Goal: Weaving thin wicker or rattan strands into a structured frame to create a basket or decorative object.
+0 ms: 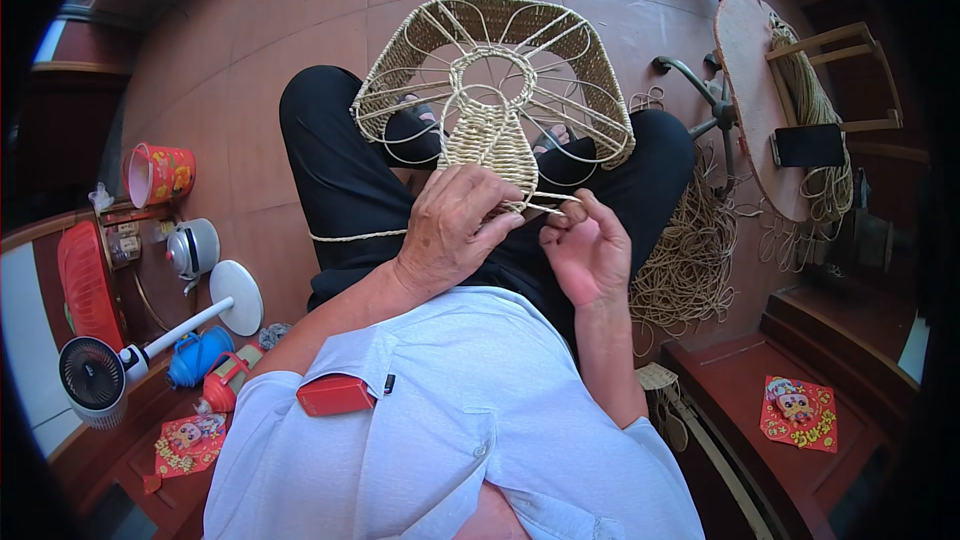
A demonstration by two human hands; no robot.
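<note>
A half-woven straw-coloured basket-like frame [490,145] rests between my knees, its curved woven wall away from me and a ring with bare wire spokes in the middle. My left hand [450,225] is closed on the near edge of its dense woven panel, thumb and fingers gripping the weave. Thin strands of cord [548,204] run right from that edge, and my right hand [590,250] pinches their ends between thumb and fingertips. Another length of cord [360,236] stretches left across my thigh from under my left hand. The fingertips of my left hand partly hide the weave.
A large heap of loose cord [690,250] lies on the floor right of my knee. Beyond it stand a stool with an oval top [750,90], a coil of cord and a dark phone [808,146]. At left are a red bucket [160,175], a kettle [193,247] and a fan [92,375].
</note>
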